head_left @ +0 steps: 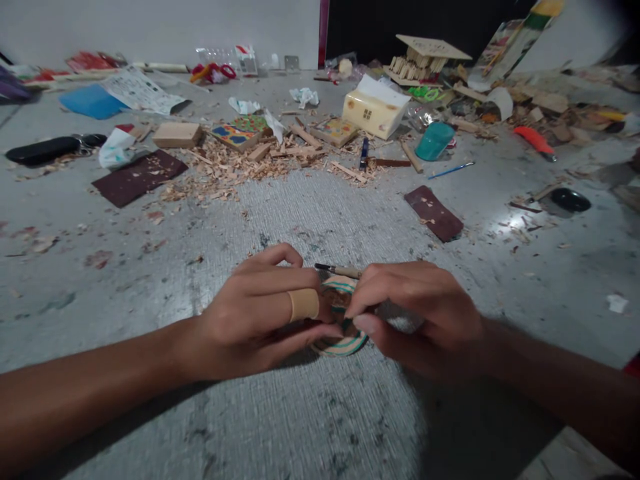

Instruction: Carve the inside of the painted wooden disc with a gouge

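Note:
Both my hands meet at the middle of the grey floor over a small round wooden piece (342,298) painted with teal and cream stripes. My left hand (260,313), with a tan plaster on one finger, is closed around the left side of the piece. My right hand (415,313) is closed on its right side and pinches a thin carving tool (339,270), whose dark tip sticks out to the left above the piece. Most of the piece is hidden by my fingers.
Wood shavings (235,170) lie beyond my hands, with sandpaper sheets (140,177) (434,213), painted wooden tiles (240,131), a wood block (177,134), a cream house-shaped box (375,107), a teal object (434,141), a stick house (423,60), an orange-handled tool (534,141) and papers.

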